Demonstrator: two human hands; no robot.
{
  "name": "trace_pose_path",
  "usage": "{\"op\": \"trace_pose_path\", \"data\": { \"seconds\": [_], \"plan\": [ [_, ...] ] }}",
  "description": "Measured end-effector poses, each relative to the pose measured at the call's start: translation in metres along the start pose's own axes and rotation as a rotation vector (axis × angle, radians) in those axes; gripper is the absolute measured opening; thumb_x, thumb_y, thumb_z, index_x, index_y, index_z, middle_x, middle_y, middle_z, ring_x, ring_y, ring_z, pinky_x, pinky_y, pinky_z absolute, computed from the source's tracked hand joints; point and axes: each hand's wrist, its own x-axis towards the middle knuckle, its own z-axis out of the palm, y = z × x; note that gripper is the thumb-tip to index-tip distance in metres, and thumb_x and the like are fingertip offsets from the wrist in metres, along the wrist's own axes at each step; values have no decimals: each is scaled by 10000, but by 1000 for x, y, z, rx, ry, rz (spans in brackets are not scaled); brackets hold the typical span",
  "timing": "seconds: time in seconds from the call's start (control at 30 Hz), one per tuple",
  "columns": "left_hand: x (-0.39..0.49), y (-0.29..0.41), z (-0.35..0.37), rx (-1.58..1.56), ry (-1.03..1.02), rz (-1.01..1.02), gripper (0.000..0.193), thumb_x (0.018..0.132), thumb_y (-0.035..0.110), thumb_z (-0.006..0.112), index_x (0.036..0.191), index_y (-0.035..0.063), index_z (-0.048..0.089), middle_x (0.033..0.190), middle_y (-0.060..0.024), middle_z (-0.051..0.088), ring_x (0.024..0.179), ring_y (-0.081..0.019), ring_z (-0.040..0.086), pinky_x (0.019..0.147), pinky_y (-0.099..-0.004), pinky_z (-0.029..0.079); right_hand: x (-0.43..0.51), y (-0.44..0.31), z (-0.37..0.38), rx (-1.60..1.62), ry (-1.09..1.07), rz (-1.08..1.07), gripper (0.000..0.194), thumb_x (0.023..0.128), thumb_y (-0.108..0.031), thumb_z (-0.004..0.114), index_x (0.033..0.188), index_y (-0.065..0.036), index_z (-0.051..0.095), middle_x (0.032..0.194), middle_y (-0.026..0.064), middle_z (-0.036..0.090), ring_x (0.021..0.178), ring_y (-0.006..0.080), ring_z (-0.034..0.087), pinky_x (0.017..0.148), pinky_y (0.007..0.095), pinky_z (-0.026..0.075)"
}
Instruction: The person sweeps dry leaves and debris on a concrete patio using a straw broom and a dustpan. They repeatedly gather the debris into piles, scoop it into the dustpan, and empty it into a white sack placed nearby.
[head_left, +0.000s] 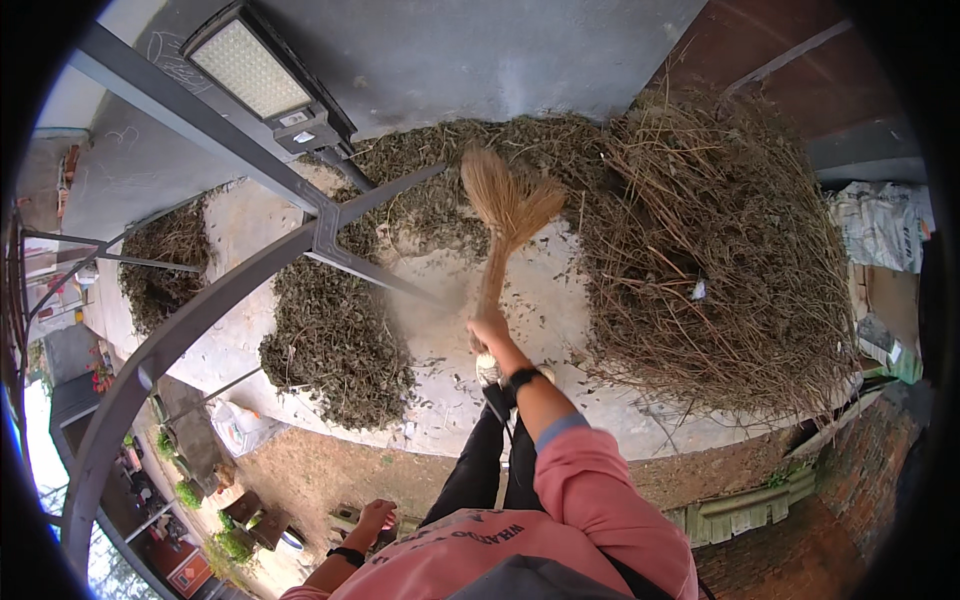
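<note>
My right hand (489, 330) grips the handle of a straw broom (504, 214) in front of me. Its splayed bristles point away from me, close to the dried plant litter (427, 202) along the wall. To the left of the broom lies a heap of dark dried leaves (337, 337); to its right is a large pile of dry, leafy stalks (720, 262). My left hand (379, 517) hangs low by my left side, fingers partly curled. Whether it holds anything is unclear. Leaf bits lie scattered on the pale concrete floor (442, 277) about my shoes.
Metal frame bars (187, 315) and a lamp with an LED panel (251, 71) stand at the left. A grey wall (480, 60) rises beyond the litter. White sacks (240, 427) lie lower left, with another woven sack (877, 225) at far right. The concrete ends at bare soil (322, 465).
</note>
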Motion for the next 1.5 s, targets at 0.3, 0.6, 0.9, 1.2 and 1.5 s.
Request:
{"op": "trace_pose_path", "data": {
  "seconds": [0.3, 0.6, 0.9, 1.2, 1.5],
  "plan": [
    [1, 18, -3, 11, -24, 1, 224, 879, 268, 609, 915, 47, 613, 707, -54, 590, 573, -142, 564, 520, -276, 475, -134, -13, -111, -240, 341, -137, 611, 712, -343, 714, 1096, 46, 440, 914, 286, 644, 894, 442, 631, 796, 471, 497],
    [5, 18, 12, 23, 15, -16, 201, 879, 244, 602, 906, 45, 613, 700, -43, 586, 568, -133, 556, 520, -260, 460, 60, -40, -65, -361, 468, -116, 568, 716, -214, 707, 1135, -1, 389, 997, 256, 629, 959, 393, 634, 825, 459, 510],
    [15, -8, -2, 13, -36, -78, 207, 867, 235, 619, 915, 34, 617, 698, -60, 594, 566, -156, 574, 488, -285, 468, -37, 34, -106, -614, 292, -13, 569, 730, -170, 689, 1175, -29, 363, 1055, 249, 615, 960, 421, 619, 831, 473, 507],
    [14, 32, 6, 56, 19, -35, 208, 869, 261, 608, 897, 55, 609, 691, -52, 588, 570, -147, 566, 521, -277, 464, -52, -18, -126, -500, 580, -232, 447, 783, -123, 616, 1127, -48, 340, 961, 228, 591, 803, 455, 612, 714, 532, 492],
    [11, 13, 7, -24, 17, -81, 207, 861, 246, 632, 896, 45, 602, 703, -56, 575, 578, -146, 557, 519, -287, 470, 1, 73, -88, -671, 440, -139, 555, 793, -103, 625, 1252, -66, 315, 1155, 201, 527, 894, 426, 620, 734, 516, 512]
  ]
}}
